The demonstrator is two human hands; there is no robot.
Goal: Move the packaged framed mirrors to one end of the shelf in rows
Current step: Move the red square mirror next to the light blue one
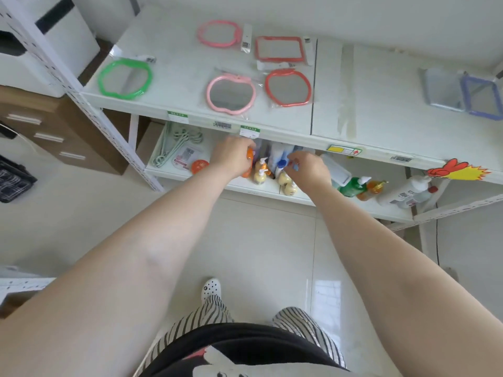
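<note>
- Left hand [233, 155] reaches in under the front edge of the upper shelf [288, 133], its fingers curled round an orange bottle [248, 165] on the lower shelf [239, 183]; it holds no mirror.
- Right hand [309, 170] is down at the same lower shelf, fingertips drawn together at a blue bottle cap [281, 163]; whether they actually pinch it I cannot tell.
- All the packaged mirrors lie flat on the upper shelf, above and beyond both hands, none touched.
- Near the shelf's left end lies the green mirror [124, 78], alone and well apart from the rest.
- Toward the middle, close to the front edge, the pink apple-shaped mirror [230, 94] and the red apple-shaped mirror [288, 87] lie just beside each other.
- Behind them, toward the back edge, lie the pink round mirror [220, 33] and the red rectangular mirror [279, 49], the latter's long side running along the shelf.
- At the right end, well apart from the others, sit a grey mirror [439, 89] and a blue-framed mirror [483, 97], overlapping or touching.
- Judged from this, the sorting is not yet in hand: each hand must come out from under the front edge and rise before it can reach anything.
- The left hand is directly below the pink apple-shaped mirror and the right hand almost below the red one, so those two are nearest.
- The right-end pair is far from both hands, nearer the right arm.
</note>
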